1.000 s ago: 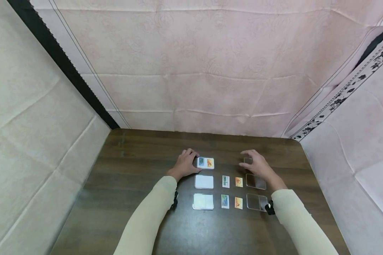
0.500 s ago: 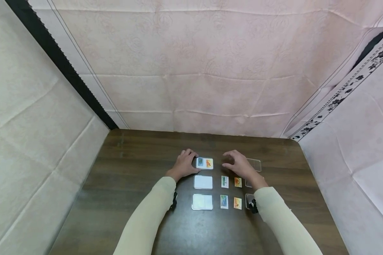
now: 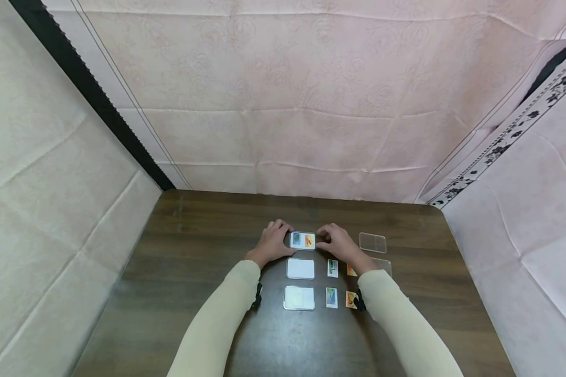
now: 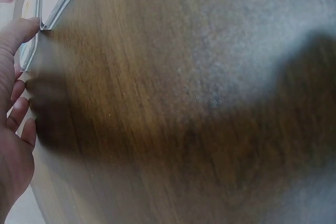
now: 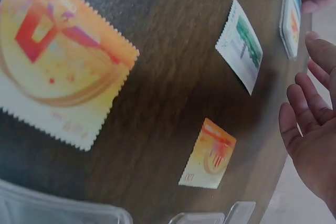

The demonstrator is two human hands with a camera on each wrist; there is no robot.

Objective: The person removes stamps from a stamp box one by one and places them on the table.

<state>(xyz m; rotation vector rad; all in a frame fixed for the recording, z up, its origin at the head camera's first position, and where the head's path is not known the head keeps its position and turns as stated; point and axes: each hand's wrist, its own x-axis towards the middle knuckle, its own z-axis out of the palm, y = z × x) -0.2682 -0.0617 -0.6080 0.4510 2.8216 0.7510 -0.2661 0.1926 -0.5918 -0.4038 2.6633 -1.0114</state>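
A small clear case (image 3: 303, 241) with a blue and an orange stamp inside lies at the far end of a row on the dark wooden table (image 3: 193, 262). My left hand (image 3: 282, 236) rests against the case's left edge, its thumb (image 4: 21, 31) touching a corner of the case (image 4: 38, 3). From the other side my right hand (image 3: 324, 239) reaches the case's right edge. In the right wrist view its fingers (image 5: 310, 124) are spread and hold nothing, just short of the case (image 5: 292, 19).
Two white-lined cases (image 3: 300, 268) (image 3: 299, 298) lie nearer me. Loose stamps sit beside them: green (image 3: 332, 268), blue-green (image 3: 332, 297), orange (image 3: 350, 299), orange (image 5: 210, 153). Clear lids (image 3: 372, 242) (image 3: 383, 266) lie right. Cloth walls enclose the table.
My right hand has left the clear lids and moved left across the table to the stamp case's right edge. The left hand stayed by the case.
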